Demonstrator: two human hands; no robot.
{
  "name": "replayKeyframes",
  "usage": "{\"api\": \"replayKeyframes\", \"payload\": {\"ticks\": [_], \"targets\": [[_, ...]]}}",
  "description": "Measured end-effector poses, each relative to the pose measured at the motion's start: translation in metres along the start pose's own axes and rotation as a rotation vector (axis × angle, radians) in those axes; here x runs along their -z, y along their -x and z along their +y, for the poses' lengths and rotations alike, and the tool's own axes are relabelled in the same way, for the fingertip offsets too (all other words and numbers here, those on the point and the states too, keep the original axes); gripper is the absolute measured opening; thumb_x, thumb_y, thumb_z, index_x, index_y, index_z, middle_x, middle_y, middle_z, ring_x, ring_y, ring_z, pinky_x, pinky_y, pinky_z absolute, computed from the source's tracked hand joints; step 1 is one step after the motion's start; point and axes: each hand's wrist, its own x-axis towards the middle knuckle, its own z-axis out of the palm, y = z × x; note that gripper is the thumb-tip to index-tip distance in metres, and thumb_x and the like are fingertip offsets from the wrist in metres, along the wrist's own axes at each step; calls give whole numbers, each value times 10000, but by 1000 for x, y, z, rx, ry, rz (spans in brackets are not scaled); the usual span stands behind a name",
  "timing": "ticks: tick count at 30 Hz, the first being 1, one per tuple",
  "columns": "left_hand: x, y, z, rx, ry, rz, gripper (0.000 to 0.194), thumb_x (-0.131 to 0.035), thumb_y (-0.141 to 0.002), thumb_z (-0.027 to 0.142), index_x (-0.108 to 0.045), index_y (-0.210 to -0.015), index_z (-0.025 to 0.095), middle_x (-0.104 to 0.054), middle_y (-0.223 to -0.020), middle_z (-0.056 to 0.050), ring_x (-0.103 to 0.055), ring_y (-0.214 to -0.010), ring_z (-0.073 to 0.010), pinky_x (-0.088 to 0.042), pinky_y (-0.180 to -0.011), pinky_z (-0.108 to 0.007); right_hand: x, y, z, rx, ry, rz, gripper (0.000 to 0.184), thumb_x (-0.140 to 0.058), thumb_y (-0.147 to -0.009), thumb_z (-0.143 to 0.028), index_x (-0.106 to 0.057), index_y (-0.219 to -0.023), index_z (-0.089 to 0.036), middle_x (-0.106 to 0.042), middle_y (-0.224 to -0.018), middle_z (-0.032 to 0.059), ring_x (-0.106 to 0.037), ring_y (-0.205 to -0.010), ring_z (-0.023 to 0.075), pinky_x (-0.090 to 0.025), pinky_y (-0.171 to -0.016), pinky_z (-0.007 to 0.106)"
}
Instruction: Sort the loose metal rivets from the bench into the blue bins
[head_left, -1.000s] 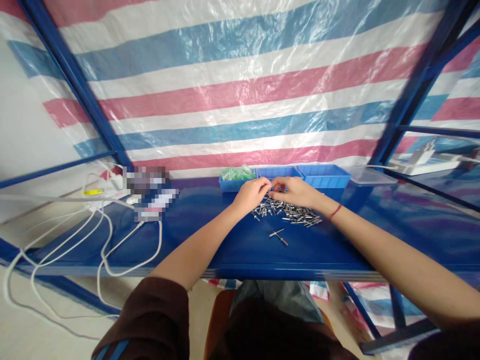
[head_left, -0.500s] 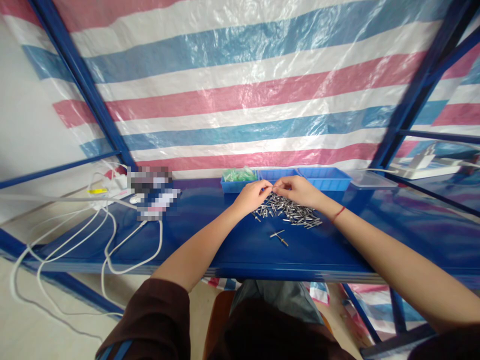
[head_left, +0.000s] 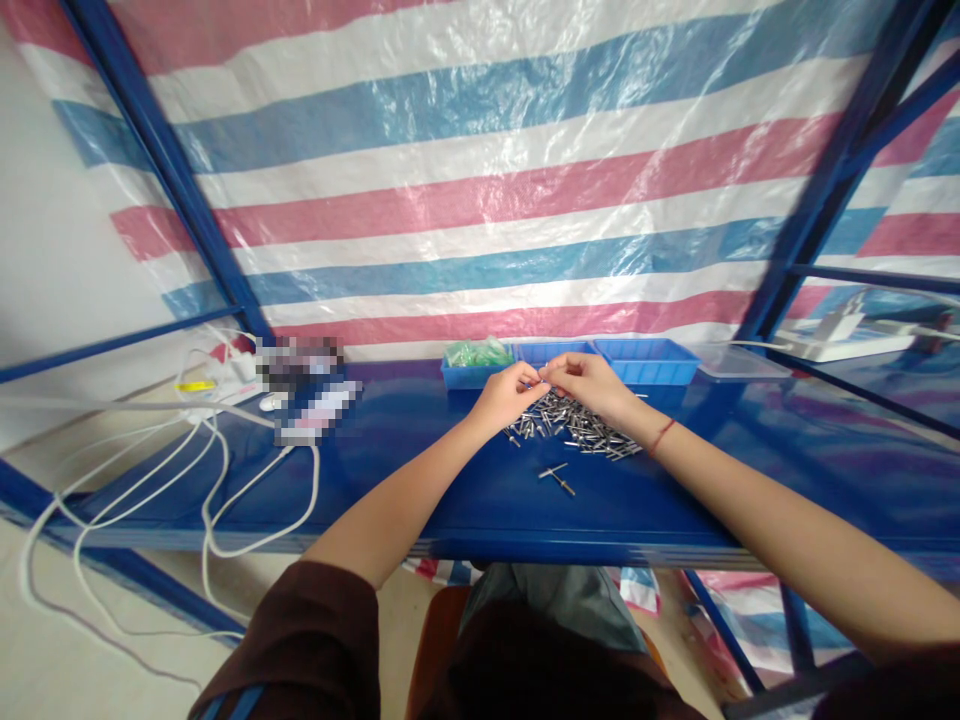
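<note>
Over a pile of blind rivets, my left hand and my right hand meet with their fingertips together. Both are closed in a pinch. Whatever sits between the fingertips is too small and covered to make out. The silvery rivets lie heaped just below and in front of the hands, partly hidden by them. Nearer the table's front edge, two loose rivets lie apart from the heap, one touching or almost touching the other.
Behind the hands stand blue bins: one holding a green plastic bag, another in the middle, and a third at right. A clear plastic lid lies beside them. White cables and a power strip occupy the left.
Both hands stay together over the pile, and the fingers have shifted slightly. The right wrist has moved a little to the left. The view has tilted slightly.
</note>
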Motion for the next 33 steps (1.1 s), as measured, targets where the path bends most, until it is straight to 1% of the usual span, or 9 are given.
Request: {"api": "replayKeyframes", "payload": {"ticks": [4, 8, 11, 15, 19, 22, 26, 29, 33], "targets": [[-1, -2, -6, 2, 75, -45, 136, -640, -772, 264, -578, -808, 147, -669, -825, -25, -614, -748, -121, -472, -722, -255, 3, -1, 3, 210, 113, -18, 232, -618, -730, -377, -639, -766, -149, -633, -683, 33, -538, -610, 130, -428, -607, 292], [1, -5, -8, 7, 133, -45, 146, -636, -777, 263, -582, -835, 140, -669, -840, -34, -605, -729, -114, -461, -711, -248, 7, 3, -4, 389, 327, -26, 233, -563, -794, -355, -675, -822, -153, -629, -683, 28, -514, -600, 125, -400, -576, 274], [4, -6, -6, 3, 150, -39, 164, -646, -769, 278, -579, -829, 141, -660, -825, -26, -604, -734, -113, -457, -711, -241, 11, 7, -10, 493, 417, -51, 241, -534, -820, -325, -698, -859, -153, -630, -700, 34, -503, -597, 121, -386, -570, 267], [9, -6, -3, -25, 100, -30, 151, -641, -770, 281, -578, -806, 149, -642, -794, -13, -597, -732, -108, -464, -722, -245, 19, 5, -14, 579, 501, -87, 224, -518, -820, -269, -712, -877, -172, -638, -746, 41, -525, -641, 133, -404, -630, 276], [16, -5, 1, -38, 43, -61, 126, -626, -778, 271, -588, -823, 160, -640, -796, -12, -594, -730, -104, -474, -718, -247, 28, 1, -11, 578, 580, -129, 210, -516, -815, -253, -700, -897, -194, -645, -818, 50, -532, -675, 145, -422, -684, 291], [18, -5, 4, -43, 23, -72, 133, -605, -798, 294, -587, -820, 165, -647, -803, -17, -593, -716, -100, -478, -704, -241, 31, -1, -6, 551, 596, -157, 220, -518, -836, -314, -699, -898, -205, -650, -853, 63, -540, -693, 157, -429, -699, 305], [19, -6, 3, -19, -2, -57, 252, -532, -847, 405, -592, -832, 161, -662, -798, -23, -597, -668, -94, -478, -676, -228, 30, -4, -1, 488, 566, -187, 298, -470, -875, -396, -695, -884, -201, -668, -872, 61, -571, -738, 168, -424, -707, 298], [23, -9, -3, 55, 5, -18, 394, -402, -895, 494, -597, -867, 153, -670, -809, -33, -589, -603, -84, -473, -633, -217, 30, -14, 2, 406, 631, -100, 357, -409, -903, -390, -681, -828, -170, -680, -807, 72, -574, -697, 178, -397, -656, 292], [34, -11, -13, 111, -53, -11, 441, -359, -905, 509, -608, -873, 147, -676, -799, -39, -572, -564, -82, -462, -608, -211, 37, -40, 7, 296, 914, 114, 366, -388, -902, -326, -663, -742, -145, -680, -758, 118, -582, -678, 206, -355, -623, 302]]}}
